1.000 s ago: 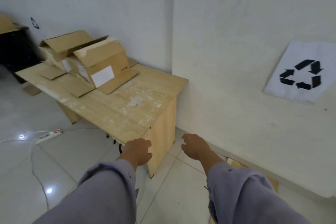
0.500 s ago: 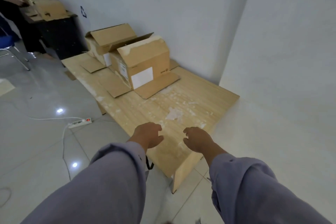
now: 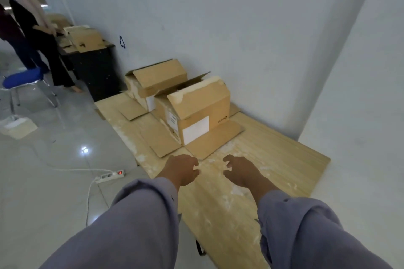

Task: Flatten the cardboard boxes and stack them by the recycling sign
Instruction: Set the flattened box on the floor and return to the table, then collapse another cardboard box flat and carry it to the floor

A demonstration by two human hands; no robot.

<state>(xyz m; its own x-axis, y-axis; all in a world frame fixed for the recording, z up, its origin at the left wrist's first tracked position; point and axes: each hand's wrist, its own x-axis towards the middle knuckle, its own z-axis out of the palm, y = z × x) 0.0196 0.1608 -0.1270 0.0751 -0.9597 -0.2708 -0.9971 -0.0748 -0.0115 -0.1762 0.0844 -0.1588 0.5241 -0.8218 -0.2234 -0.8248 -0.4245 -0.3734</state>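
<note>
Both hands have come further over the table since half a second ago, nearer the boxes. At 12 o'clock the near cardboard box (image 3: pixel 197 113) stands upright on the wooden table (image 3: pixel 284 159), flaps splayed flat; a second cardboard box (image 3: pixel 156 82) sits just behind it at 11 o'clock, against the wall. Left hand (image 3: pixel 182 169) and right hand (image 3: pixel 241 170) hover empty, fingers loosely curled and narrow. A power strip (image 3: pixel 110 176) lies on the floor at 9 o'clock.

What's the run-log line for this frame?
left hand empty | right hand empty | both over table | near box upright, unflattened
</note>
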